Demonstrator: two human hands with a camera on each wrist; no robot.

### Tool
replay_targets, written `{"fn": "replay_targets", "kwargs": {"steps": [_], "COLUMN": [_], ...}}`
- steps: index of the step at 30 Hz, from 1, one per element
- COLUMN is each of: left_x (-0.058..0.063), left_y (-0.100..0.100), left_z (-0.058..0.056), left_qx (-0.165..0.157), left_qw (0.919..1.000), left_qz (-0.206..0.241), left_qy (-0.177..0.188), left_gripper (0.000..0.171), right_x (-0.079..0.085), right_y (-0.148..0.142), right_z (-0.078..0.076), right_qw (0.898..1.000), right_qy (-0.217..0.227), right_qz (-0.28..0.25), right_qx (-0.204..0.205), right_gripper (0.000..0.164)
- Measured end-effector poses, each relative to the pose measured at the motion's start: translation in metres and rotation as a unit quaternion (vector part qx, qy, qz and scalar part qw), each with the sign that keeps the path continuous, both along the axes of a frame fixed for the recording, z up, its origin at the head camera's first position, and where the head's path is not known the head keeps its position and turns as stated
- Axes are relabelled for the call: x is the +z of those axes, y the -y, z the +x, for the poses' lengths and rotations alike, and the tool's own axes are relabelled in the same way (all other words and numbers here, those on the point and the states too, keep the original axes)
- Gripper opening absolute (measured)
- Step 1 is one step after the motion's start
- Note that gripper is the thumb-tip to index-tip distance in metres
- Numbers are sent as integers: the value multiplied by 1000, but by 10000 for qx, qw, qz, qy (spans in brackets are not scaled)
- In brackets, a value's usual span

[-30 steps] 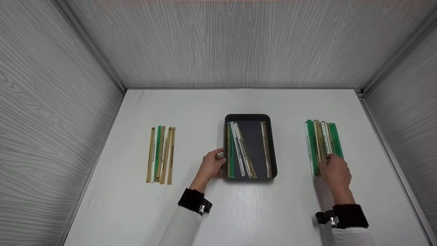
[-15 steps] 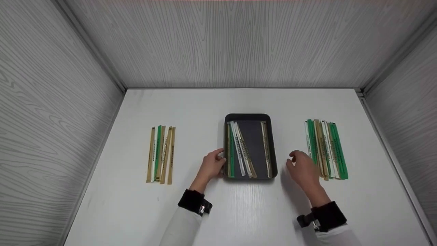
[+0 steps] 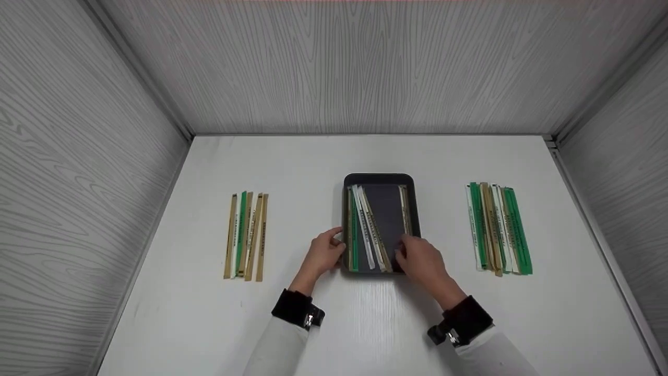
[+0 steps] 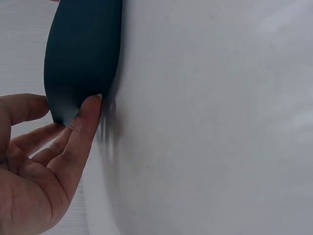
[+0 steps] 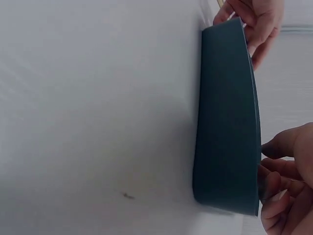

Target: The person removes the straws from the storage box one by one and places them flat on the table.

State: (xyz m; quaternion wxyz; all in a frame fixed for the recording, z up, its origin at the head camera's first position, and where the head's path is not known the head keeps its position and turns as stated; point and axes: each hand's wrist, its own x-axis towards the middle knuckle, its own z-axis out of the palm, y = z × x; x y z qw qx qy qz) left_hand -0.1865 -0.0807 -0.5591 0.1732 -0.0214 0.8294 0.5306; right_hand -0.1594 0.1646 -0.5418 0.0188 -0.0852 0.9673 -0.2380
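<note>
A dark tray (image 3: 378, 179) stands mid-table with long thin printed sticks in it. A green stick (image 3: 355, 235) lies along its left wall, with slanting white and tan sticks (image 3: 376, 230) beside it. Near the right wall lie tan and white sticks (image 3: 405, 209), their lower part hidden by my right hand (image 3: 424, 263). The right hand's bent fingers reach over the tray's near right corner; whether they pinch a stick is hidden. My left hand (image 3: 323, 253) grips the tray's left side close to the near corner, thumb at the rim and fingers (image 4: 80, 137) on the outer wall.
Several tan, white and green sticks (image 3: 248, 235) lie side by side on the white table (image 3: 313, 162) to the left. A denser bunch of similar sticks (image 3: 498, 230) lies to the right. Grey wood-grain walls (image 3: 365, 68) enclose the back and sides.
My right hand has moved left from the bunch of sticks on the right to the tray's near right part. That bunch is now fully uncovered. My left hand and the tray stay put.
</note>
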Motion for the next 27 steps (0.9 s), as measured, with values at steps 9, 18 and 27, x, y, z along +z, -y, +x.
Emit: {"fn": "replay_targets", "kwargs": {"steps": [9,18,27], "left_x": [2,1,1], "left_y": [1,3,4], "left_z": [0,0,-1], "left_qx": [-42,31,12], "left_qw": [9999,9997,9997], "left_qz": [92,193,196], "left_qy": [55,151,117], "left_gripper": [49,49,49], "right_x": [-11,-18,-17], "right_y": [19,22,25], "right_z": [-7,-11,-14], "right_qw": [9989,9989,9980], "right_qy": [159,307,454], "right_qz": [408,365,414], "right_qx": [186,7,-146], "right_gripper": [19,17,16]}}
